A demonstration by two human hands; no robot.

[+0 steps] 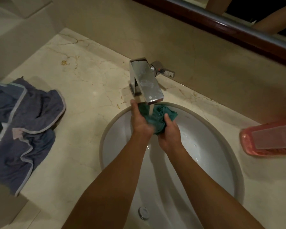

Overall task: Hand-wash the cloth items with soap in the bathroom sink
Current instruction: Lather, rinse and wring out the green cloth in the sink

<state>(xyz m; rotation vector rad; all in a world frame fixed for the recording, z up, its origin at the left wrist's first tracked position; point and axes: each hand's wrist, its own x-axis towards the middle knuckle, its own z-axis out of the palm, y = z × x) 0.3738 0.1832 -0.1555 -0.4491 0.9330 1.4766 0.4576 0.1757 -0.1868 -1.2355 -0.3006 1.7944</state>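
Observation:
A small teal cloth (162, 114) is bunched between both hands over the white sink (210, 146), right under the chrome faucet (144, 81). Water runs from the spout onto the cloth. My left hand (139, 120) grips the cloth's left side with the thumb up near the spout. My right hand (169, 133) grips its lower right part, thumb on top. A pink soap bottle (269, 138) lies on its side on the counter to the right of the sink.
A crumpled blue-grey garment with pale trim (25, 128) lies on the marble counter (82, 80) at the left. The faucet lever (163, 70) sticks out at the back. The sink's drain plug (144, 212) sits near the bottom edge. A mirror frame (221, 25) runs along the top right.

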